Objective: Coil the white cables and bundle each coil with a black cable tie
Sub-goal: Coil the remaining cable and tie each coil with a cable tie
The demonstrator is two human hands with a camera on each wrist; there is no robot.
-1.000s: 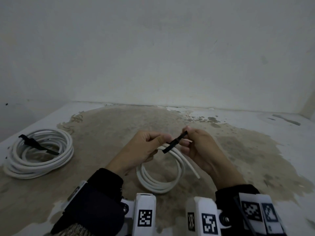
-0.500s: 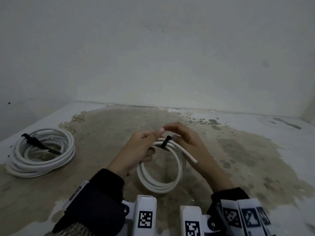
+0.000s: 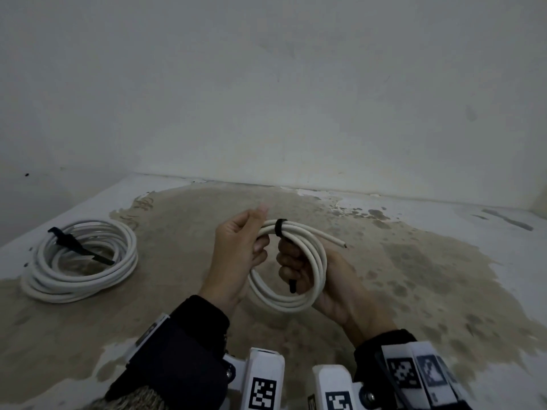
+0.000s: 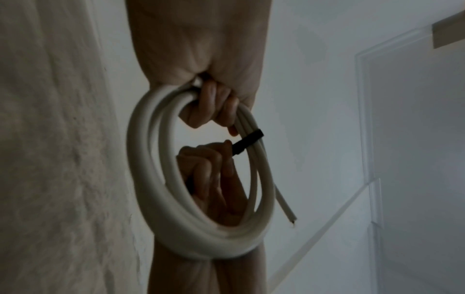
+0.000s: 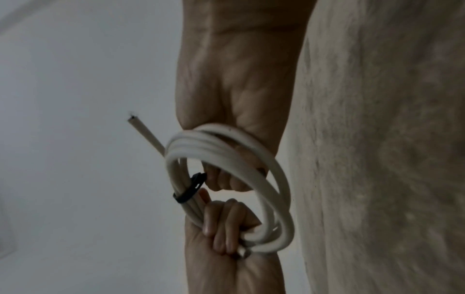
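Note:
I hold a small white cable coil [image 3: 284, 298] upright above the floor. My left hand [image 3: 239, 250] grips its upper left side, fingers curled round the strands [image 4: 208, 107]. A black cable tie [image 3: 279, 229] loops over the top of the coil. Its tail runs down through my right hand [image 3: 293, 266], which reaches inside the coil and grips it. The tie [image 5: 188, 189] sits tight round the strands just above my left fingers [image 5: 221, 228]. The cable's cut end [image 3: 343, 246] sticks out to the right.
A larger white coil [image 3: 80, 261] lies on the floor at the left, with a black tie [image 3: 80, 247] across it. The floor [image 3: 414, 276] is stained brown concrete, with grey walls close behind and to the left.
One second ago both hands held the tie straight across the coil's top. It now wraps over the strands, and my right hand has moved inside the coil, holding the tail down toward me.

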